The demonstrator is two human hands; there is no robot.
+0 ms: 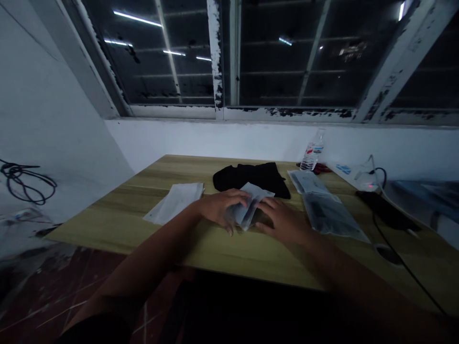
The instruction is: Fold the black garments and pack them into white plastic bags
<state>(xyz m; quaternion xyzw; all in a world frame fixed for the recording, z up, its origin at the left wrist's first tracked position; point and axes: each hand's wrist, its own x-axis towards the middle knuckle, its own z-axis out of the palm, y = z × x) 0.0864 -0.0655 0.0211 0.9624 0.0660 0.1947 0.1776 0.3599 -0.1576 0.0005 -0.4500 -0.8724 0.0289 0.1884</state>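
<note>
A small translucent plastic bag (pixel 247 205), whitish and partly folded, is between my two hands above the front middle of the table. My left hand (pixel 220 206) has its fingers curled over the bag's left side, its thumb lower down and slightly blurred. On the other side, my right hand (pixel 281 219) bends its fingers onto the bag's right edge, thumb underneath. What lies inside the bag is hard to make out. Just behind is a black cloth (pixel 254 177), lying crumpled. Left of my hands rests a stack of white sheets or flat bags (pixel 177 203).
Flat clear bags (pixel 332 212) with a pale top lie at the right. A water bottle (pixel 313 150) stands by the wall. Beyond are a white device with a red light (pixel 367 180), a black pouch (pixel 385 210) and a cable across the wooden table (pixel 118 215).
</note>
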